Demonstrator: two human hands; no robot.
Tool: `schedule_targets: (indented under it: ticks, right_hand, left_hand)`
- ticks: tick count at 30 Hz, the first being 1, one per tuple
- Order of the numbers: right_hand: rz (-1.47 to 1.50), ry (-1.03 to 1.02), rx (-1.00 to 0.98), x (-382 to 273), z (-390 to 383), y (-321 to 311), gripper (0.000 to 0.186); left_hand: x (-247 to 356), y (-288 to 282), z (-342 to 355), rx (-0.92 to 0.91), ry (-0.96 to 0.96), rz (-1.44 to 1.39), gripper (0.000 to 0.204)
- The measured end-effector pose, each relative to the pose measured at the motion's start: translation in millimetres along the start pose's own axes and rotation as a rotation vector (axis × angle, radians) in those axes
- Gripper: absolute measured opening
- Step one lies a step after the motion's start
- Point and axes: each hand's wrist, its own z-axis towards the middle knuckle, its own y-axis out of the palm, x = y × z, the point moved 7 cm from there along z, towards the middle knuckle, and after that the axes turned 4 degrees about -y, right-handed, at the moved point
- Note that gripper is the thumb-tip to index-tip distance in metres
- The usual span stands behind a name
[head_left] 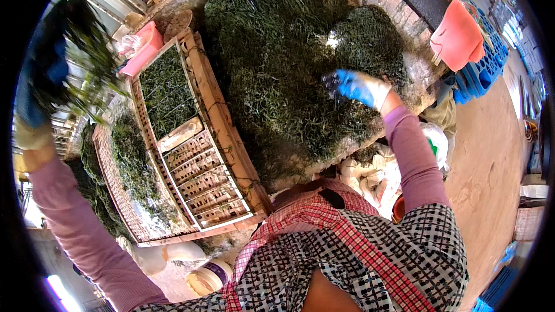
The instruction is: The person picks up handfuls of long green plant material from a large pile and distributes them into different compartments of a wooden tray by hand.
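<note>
My left hand (40, 75), in a blue glove with a white cuff, is raised at the far left, shut on a dangling, blurred clump of dark green seaweed (87, 58). My right hand (355, 86), similarly gloved, reaches over a large seaweed pile (266, 63); its fingertips are dark against the pile and I cannot tell if they grip any. Left of the pile lies a wooden frame (214, 127) with a white grid, its upper part filled with seaweed and its lower slatted part bare. A woven tray (107, 167) with loose seaweed lies beside it.
A pink basin (147, 46) stands behind the frame. At upper right are a pink cloth (457, 34) and blue plastic crates (480, 78), beside the brown floor (480, 167). A white bucket (205, 277) is at the bottom, and white sacks (370, 176) lie below the pile.
</note>
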Motion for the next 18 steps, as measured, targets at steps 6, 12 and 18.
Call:
schedule_targets:
  ticks: [6,12,18]
  right_hand:
    - [-1.251,-0.269,0.495,-99.5,-20.5,-71.9,0.030]
    - [-0.511,-1.009,-0.165,-200.0,-46.1,190.2,0.055]
    - [0.116,-0.665,-1.026,-80.3,-19.6,301.5,0.082]
  left_hand:
    - [-116.7,134.1,-51.4,-0.515,-0.532,-0.448,0.037]
    - [-91.3,227.3,-78.0,-0.962,-0.949,-0.544,0.035]
    - [-101.4,216.2,-102.7,-1.051,-0.953,-0.412,0.036]
